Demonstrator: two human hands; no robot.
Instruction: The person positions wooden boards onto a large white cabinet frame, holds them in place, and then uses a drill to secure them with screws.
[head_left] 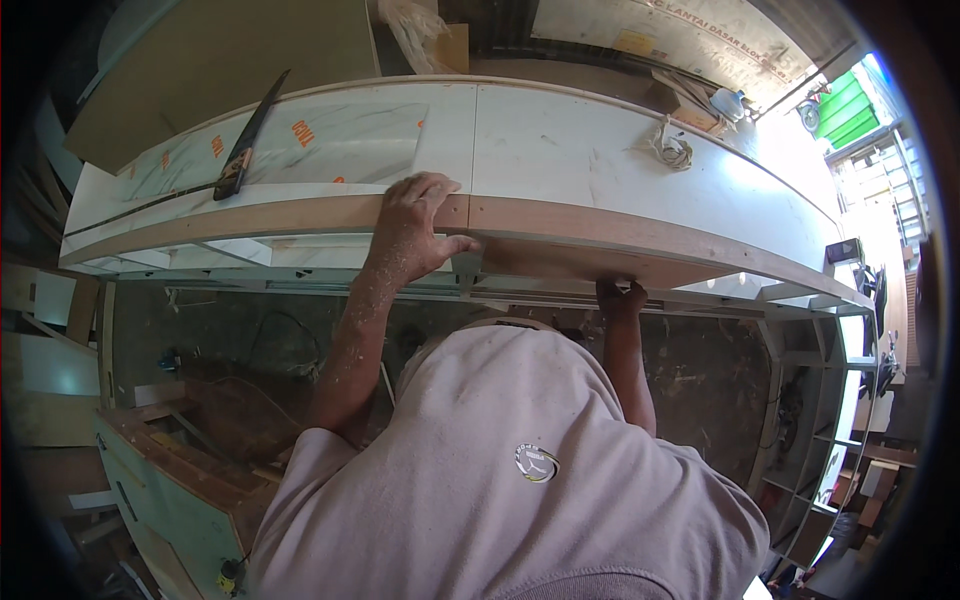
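My left hand [412, 232] lies over the pale wooden edge strip [300, 212] of a long white-topped bench [560, 150], its fingers bent on top and its thumb apart, lower down on the front side. Pale dust coats that hand and forearm. My right hand [622, 298] is closed at the lower edge of a brown wooden panel [580, 262] beneath the strip; its fingertips are partly hidden. On the bench top, left of my left hand, lie a handsaw [252, 140] and a marble-patterned sheet [350, 145] with orange print.
A coiled cord bundle [672, 148] lies on the right of the bench top. A large olive board [240, 70] leans over its far left. Behind me on the left stands a greenish cabinet [170, 500]; white shelving frames [825, 430] stand on the right.
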